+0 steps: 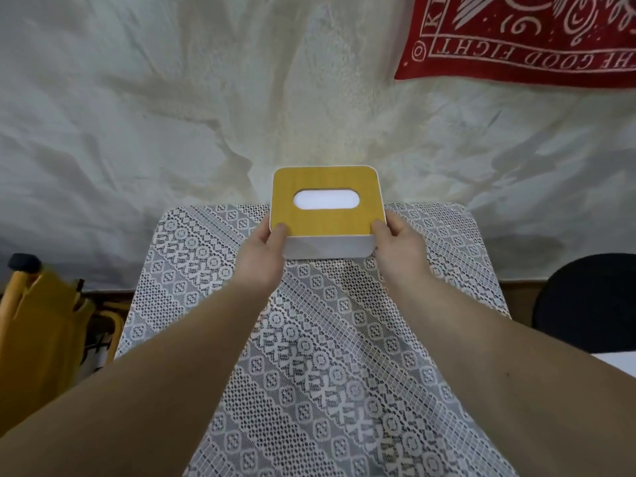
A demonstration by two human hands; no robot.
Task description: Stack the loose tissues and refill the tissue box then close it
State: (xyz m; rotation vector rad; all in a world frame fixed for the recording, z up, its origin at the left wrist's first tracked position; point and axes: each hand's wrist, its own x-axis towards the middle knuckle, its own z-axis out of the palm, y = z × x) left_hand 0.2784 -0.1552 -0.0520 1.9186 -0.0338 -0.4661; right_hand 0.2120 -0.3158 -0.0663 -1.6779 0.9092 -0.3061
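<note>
A white tissue box (327, 248) with a yellow wooden lid (327, 222) is at the far middle of the table. The lid lies flat on top, and white tissue shows through its oval slot (326, 200). My left hand (266, 247) grips the box's near left corner, thumb on the lid. My right hand (392, 246) grips the near right corner in the same way. No loose tissues are in view.
The small table (309, 339) wears a grey cloth with white lace. A yellow object (41, 325) stands at the left, and a black round seat (585, 301) at the right. Behind hang a white sheet and a red banner (530, 36).
</note>
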